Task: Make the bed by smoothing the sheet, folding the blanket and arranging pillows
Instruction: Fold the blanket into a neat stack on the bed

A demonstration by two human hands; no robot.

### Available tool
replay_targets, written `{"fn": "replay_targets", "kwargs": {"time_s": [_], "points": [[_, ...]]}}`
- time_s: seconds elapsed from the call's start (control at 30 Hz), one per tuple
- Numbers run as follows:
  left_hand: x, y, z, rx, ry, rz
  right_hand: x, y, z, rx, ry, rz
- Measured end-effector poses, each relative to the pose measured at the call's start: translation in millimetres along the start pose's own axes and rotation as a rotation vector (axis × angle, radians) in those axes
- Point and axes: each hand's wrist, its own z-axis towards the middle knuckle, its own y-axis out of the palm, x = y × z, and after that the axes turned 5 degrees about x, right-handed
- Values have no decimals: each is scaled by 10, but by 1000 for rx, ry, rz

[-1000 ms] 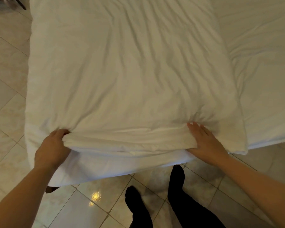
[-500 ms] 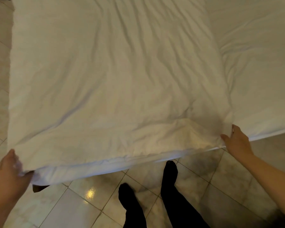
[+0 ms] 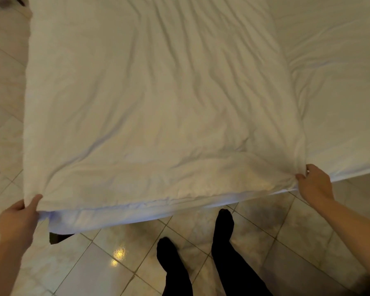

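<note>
Your left thumb (image 3: 36, 200) lies on top of the blanket (image 3: 154, 103) at its near left corner. The other fingers of that hand curl beneath the cloth and are hidden, so your left hand (image 3: 17, 223) pinches that corner. At the blanket's near right corner your right fingertips (image 3: 301, 177) are closed together on a gathered bunch of fabric, and your right hand (image 3: 315, 185) grips it with the wrist angled away from the blanket.

Between your two hands the blanket's near edge hangs a little slack and sags just past the mattress edge (image 3: 115, 218) below it. From there the blanket runs away from you as one long spread panel, full of lengthwise creases, with a puffed ridge just behind the near edge.

The sheet (image 3: 340, 92) lies bare to the right of the blanket, fairly flat with a few shallow wrinkles. Below the blanket's near edge are the floor tiles (image 3: 90, 272) and your dark-socked feet (image 3: 222, 223).

The sheet looks mostly smoothed, so I judge that step largely done. You seem to be in the middle of folding the blanket: you hold both near corners, but how many folds it already has can't be told, and it isn't yet a tidy fold. No pillows show anywhere around the blanket, so arranging them seems to remain.
</note>
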Motion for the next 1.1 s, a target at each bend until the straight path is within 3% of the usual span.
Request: {"fn": "replay_targets", "kwargs": {"time_s": [0.17,0.3,0.47,0.53,0.6,0.73,0.83,0.97,1.1], "points": [[3,-253,-112,-7,45,228,206,-105,-82,-3,-57,-76],[-206,-233,-31,80,99,381,261,-75,-191,-10,-29,-112],[-42,-194,-148,75,138,446,189,-94,-191,-15,-52,-133],[-46,-196,-206,98,218,467,167,-125,-234,-20,-83,-150],[-33,-199,-347,133,406,503,125,-158,-305,2,-121,-203],[120,-173,-651,26,762,544,-113,-193,-439,29,-341,-321],[123,-33,-763,-189,964,626,-332,-81,-559,-141,-576,-321],[119,143,-763,-239,1023,724,-571,199,-751,-257,-873,-339],[195,304,-696,-155,1055,660,-937,453,-998,-278,-946,-334]]}}
